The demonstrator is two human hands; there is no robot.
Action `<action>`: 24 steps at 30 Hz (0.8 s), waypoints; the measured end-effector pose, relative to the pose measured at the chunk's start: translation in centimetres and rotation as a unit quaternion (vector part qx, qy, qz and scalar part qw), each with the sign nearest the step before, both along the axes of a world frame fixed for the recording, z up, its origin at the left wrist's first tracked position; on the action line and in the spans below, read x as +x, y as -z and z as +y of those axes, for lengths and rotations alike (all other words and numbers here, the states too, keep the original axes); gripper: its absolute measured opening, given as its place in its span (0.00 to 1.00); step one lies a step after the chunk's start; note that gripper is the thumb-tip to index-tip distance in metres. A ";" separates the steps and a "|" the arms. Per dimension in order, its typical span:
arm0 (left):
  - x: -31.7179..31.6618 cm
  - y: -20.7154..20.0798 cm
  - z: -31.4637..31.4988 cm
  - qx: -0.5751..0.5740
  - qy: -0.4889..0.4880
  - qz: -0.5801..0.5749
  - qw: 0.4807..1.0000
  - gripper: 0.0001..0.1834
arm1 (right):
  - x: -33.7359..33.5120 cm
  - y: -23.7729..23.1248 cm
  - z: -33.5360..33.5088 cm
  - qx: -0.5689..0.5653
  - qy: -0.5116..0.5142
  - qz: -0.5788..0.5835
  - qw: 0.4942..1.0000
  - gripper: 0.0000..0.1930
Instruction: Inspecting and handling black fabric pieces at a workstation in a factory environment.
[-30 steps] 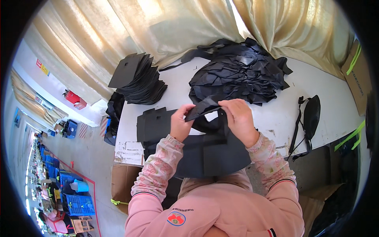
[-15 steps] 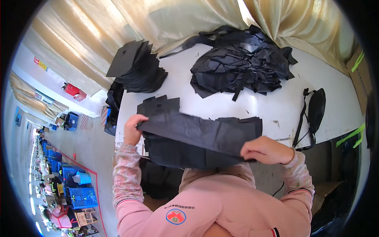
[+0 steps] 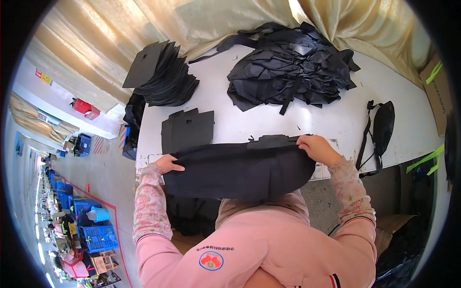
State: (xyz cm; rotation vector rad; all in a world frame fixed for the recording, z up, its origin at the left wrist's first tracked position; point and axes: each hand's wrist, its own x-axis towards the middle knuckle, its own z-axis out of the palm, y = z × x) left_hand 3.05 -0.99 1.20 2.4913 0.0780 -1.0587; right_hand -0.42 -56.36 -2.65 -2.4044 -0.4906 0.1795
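Note:
A wide piece of black fabric [image 3: 240, 170] is stretched between my hands over the table's near edge, its lower part hanging in front of me. My left hand [image 3: 168, 164] pinches its upper left corner. At its upper right, my right hand [image 3: 319, 150] grips the edge with closed fingers. Just beyond my left hand a stiff black panel [image 3: 188, 130] with a small slot lies flat. Behind the fabric, near my right hand, more dark pieces [image 3: 273, 140] lie on the table, mostly covered.
On the white table [image 3: 225, 124], a tall stack of black panels [image 3: 163, 74] stands far left. A heap of crumpled black fabric [image 3: 293, 72] lies at the back, before a curtain [image 3: 216, 19]. A black strapped pouch [image 3: 383, 129] rests right, near a cardboard box [image 3: 434, 98].
The fabric has been opened out and its front face now hangs down. My right hand has moved up and away from me; my left has lowered slightly.

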 end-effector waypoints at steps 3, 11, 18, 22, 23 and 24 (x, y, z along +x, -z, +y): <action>1.0 2.8 0.2 0.039 0.007 -0.020 0.999 0.29 | -0.1 0.2 1.7 -0.069 0.034 -0.100 0.992 0.11; 1.3 6.6 3.1 0.123 0.066 -0.131 0.981 0.35 | -4.0 2.9 6.7 -0.114 -0.184 -0.196 0.956 0.40; 1.4 3.2 4.5 0.048 -0.124 -0.074 0.988 0.22 | -3.6 2.5 6.4 -0.116 -0.207 -0.153 0.960 0.41; 0.8 -1.0 2.3 -0.014 -0.102 -0.136 0.985 0.19 | -2.8 -0.1 6.7 -0.154 -0.233 -0.129 0.951 0.40; 0.9 -2.5 0.6 -0.086 -0.112 -0.172 0.975 0.20 | -2.1 -1.1 7.1 -0.156 -0.230 -0.128 0.952 0.40; 0.7 -4.7 -2.3 -0.141 -0.096 -0.182 0.968 0.20 | -1.2 -2.4 7.7 -0.060 -0.206 -0.145 0.966 0.38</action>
